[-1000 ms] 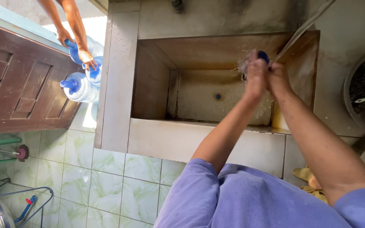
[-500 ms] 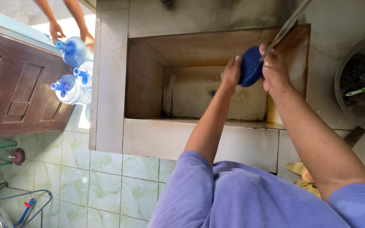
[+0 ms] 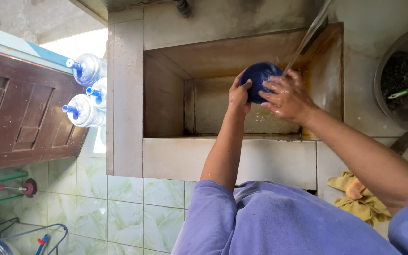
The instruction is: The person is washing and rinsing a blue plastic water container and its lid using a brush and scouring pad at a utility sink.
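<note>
Over the concrete sink (image 3: pixel 166 156), left hand (image 3: pixel 238 97) grips a blue bowl (image 3: pixel 258 81), fingers curled on its rim. Right hand (image 3: pixel 286 97), fingers spread flat, rubs it under the water stream (image 3: pixel 308 40), so runoff drops into the basin.

Pale green marbled floor tiles (image 3: pixel 119 203) lying below; brown panelled wooden door (image 3: pixel 20 113) standing open left; daylight coming in beyond it.

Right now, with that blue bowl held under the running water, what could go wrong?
The blue bowl is held over the deep sink by a wet left hand and right hand; it could slip and drop against the hard basin. The water stream strikes near the bowl's rim, so it may splash onto the tiled floor and make it slippery.
</note>
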